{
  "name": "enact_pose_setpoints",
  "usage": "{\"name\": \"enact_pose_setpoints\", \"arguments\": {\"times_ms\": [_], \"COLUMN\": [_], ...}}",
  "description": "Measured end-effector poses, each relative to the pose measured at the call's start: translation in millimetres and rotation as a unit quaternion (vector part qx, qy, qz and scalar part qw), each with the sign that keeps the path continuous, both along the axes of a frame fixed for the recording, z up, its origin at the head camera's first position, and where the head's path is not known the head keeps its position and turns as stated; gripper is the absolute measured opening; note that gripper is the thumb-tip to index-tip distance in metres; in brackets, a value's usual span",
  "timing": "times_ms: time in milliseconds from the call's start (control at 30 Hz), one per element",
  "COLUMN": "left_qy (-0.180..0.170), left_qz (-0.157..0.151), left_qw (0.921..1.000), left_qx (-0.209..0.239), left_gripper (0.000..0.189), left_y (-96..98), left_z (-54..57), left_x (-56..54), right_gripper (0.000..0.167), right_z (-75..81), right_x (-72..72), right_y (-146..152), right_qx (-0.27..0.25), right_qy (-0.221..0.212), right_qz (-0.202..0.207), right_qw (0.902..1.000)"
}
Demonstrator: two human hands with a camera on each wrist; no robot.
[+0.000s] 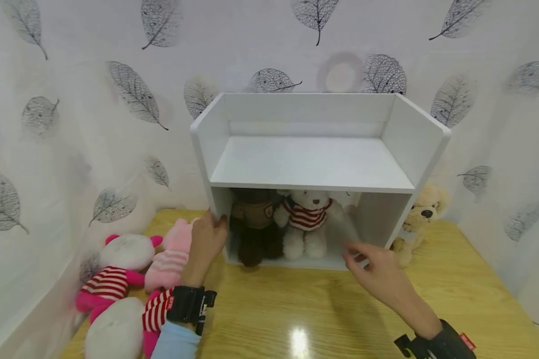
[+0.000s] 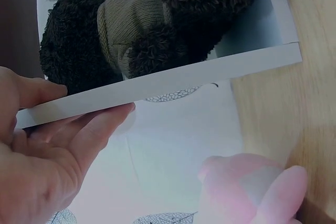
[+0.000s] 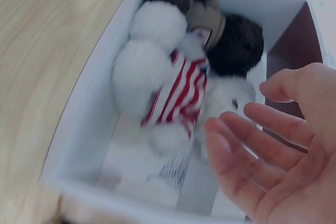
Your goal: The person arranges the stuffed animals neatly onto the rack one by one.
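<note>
Left fingers [image 2: 97,132] pinch the shelf [image 1: 415,137], right fingers [image 3: 219,156] spread; from above, its board [image 1: 310,160] hides the head of the brown plush [image 1: 255,219].

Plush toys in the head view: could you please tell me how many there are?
6: brown bear and white bear in the shelf, tan bear right of it; at left, pink toy, upper white-headed toy and lower white-headed toy. Others may be hidden.

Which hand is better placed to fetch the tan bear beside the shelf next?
Probably the right hand: it holds nothing and is nearer the tan bear, while the left hand grips the shelf's side panel.
</note>
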State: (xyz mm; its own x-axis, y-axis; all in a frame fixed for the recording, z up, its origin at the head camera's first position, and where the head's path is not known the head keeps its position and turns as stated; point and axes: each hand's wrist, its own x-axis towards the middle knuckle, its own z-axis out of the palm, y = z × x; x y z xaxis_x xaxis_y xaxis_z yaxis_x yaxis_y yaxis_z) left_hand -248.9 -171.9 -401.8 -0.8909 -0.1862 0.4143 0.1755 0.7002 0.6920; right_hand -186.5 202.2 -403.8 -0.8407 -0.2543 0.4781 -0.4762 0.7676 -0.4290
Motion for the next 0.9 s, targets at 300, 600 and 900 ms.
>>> {"name": "enact_pose_setpoints", "arguments": {"times_ms": [300,600,900], "left_qy": [-0.008,0.004,0.001], "left_qz": [0.003,0.000,0.005], "left_qw": [1.0000,1.0000,1.0000], "left_qx": [0.000,0.002,0.003], "left_gripper": [0.034,0.032,0.031], "left_y": [0.3,3.8,0.5], "left_z": [-2.5,-2.2,-1.9], "left_x": [1.1,1.5,0.3], "right_gripper": [0.009,0.041,0.077], "right_z": [-16.9,-33.0,-44.8], "right_x": [15.5,2.3,-32.9], "right_y": [72.1,120.1,128.0], "right_qx": [-0.038,-0.024,0.038], "right_qy": [0.102,-0.007,-0.121], "right_qz": [-0.113,-0.226,-0.220], "right_qw": [0.9877,0.9738,0.9672]}}
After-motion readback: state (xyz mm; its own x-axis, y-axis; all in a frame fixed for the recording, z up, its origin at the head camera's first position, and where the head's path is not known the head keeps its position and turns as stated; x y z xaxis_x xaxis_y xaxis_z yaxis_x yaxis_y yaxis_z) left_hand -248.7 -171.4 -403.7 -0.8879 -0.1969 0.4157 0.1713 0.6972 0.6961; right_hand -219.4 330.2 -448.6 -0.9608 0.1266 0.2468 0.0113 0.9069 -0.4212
